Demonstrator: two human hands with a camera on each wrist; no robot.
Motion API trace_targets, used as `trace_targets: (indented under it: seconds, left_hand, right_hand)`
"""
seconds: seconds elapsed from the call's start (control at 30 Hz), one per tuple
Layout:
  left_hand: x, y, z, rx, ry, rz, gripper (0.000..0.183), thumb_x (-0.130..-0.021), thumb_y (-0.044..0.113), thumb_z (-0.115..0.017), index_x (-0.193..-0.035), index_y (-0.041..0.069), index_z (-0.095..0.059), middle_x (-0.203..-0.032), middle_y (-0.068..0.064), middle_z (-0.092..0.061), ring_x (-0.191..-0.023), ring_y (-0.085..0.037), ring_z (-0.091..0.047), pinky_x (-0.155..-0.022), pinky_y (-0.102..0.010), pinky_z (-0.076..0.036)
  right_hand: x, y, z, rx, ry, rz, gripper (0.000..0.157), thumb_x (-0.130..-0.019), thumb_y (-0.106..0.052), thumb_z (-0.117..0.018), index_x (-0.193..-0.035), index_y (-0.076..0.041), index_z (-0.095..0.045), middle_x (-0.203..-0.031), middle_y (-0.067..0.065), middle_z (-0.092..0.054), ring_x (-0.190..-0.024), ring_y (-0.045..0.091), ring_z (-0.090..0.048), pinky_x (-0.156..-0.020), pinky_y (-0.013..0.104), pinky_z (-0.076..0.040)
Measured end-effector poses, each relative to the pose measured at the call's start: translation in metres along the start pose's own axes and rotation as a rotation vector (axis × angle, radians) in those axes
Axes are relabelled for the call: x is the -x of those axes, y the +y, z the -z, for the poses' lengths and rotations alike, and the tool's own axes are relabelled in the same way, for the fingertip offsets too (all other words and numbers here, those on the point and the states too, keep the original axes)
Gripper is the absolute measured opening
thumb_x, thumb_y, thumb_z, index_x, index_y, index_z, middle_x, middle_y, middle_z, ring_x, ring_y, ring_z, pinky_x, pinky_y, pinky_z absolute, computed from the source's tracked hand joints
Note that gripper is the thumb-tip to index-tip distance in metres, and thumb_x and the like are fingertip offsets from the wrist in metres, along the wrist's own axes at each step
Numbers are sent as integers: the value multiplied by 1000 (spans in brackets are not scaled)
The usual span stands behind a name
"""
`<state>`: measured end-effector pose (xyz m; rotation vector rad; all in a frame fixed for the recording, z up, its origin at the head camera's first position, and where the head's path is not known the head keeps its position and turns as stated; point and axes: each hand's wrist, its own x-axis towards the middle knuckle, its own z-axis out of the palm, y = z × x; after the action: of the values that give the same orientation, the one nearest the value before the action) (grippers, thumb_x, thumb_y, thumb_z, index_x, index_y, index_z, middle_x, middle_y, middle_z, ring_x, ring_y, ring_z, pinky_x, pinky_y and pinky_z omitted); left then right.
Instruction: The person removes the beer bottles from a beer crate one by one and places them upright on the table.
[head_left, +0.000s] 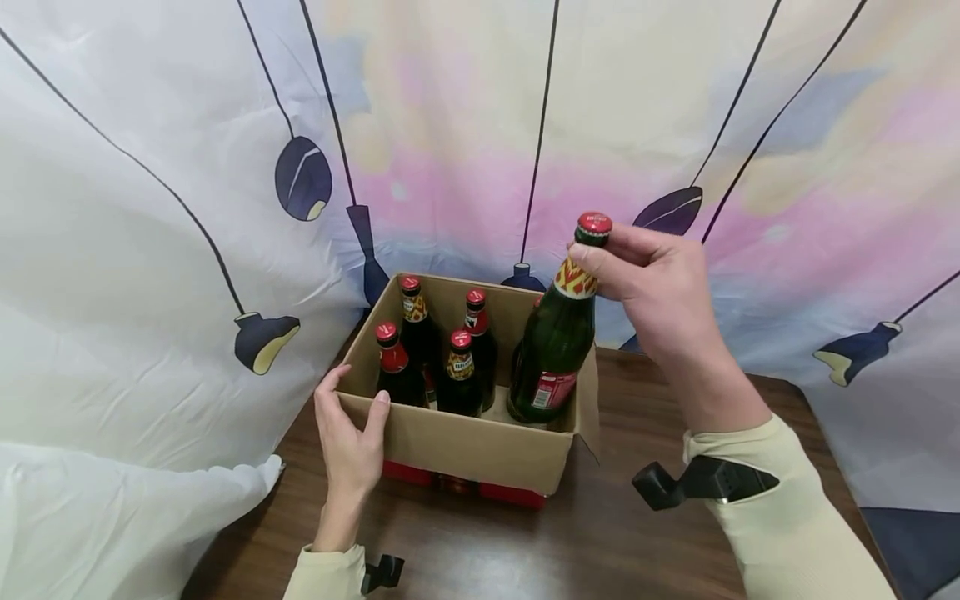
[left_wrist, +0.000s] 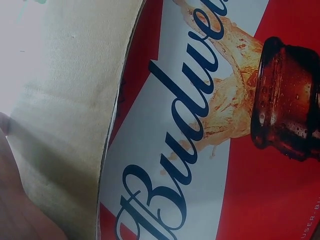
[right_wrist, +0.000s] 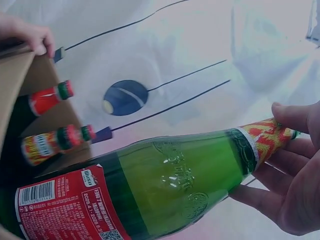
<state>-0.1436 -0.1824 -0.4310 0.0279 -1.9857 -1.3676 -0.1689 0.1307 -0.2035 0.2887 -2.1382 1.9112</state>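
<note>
A green glass beer bottle with a red cap and a patterned neck wrap is tilted in the right part of a cardboard box. My right hand grips it by the neck, thumb on the near side; the right wrist view shows the fingers around the neck wrap. Its base is partly below the box rim. My left hand holds the box's near left corner, thumb over the front wall. Several other capped bottles stand upright in the box; one behind the gripped bottle is mostly hidden.
The box stands on a dark wooden table, its red and white printed side facing the left wrist camera. A flap hangs at its right side. Patterned cloth hangs behind, and white fabric bunches at the left.
</note>
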Motion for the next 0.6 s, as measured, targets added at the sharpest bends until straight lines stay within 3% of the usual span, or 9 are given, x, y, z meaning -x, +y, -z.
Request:
trace_targets:
  seconds: [0.3, 0.43, 0.6]
  left_hand:
    - [1, -2, -1, -15, 8, -18, 62, -93, 18, -66, -146, -5, -45, -147, -25, -48, -141, -35, -40, -117, -53, -26]
    - [1, -2, -1, -13, 13, -28, 62, -93, 19, -65, -146, -6, -44, -147, -25, -47, -141, -35, -40, -117, -53, -26]
    - [0, -1, -1, -9, 15, -34, 62, -93, 19, -65, -146, -6, -45, -148, -24, -48, -141, -34, -40, -117, -50, -26]
  right_hand:
    - [-14, -38, 18, -231, 52, 137, 26, -88, -8, -83, -113, -2, -81, -99, 9, -77, -84, 19, -74, -74, 29, -63]
    - [-20, -53, 30, -230, 69, 167, 31, -84, -8, -87, -113, 1, -81, -98, 12, -75, -82, 22, -71, -68, 28, -63]
    - [-27, -61, 50, -213, 124, 131, 34, -79, -5, -90, -111, 2, -81, -99, 11, -76, -86, 23, -70, -66, 30, -63]
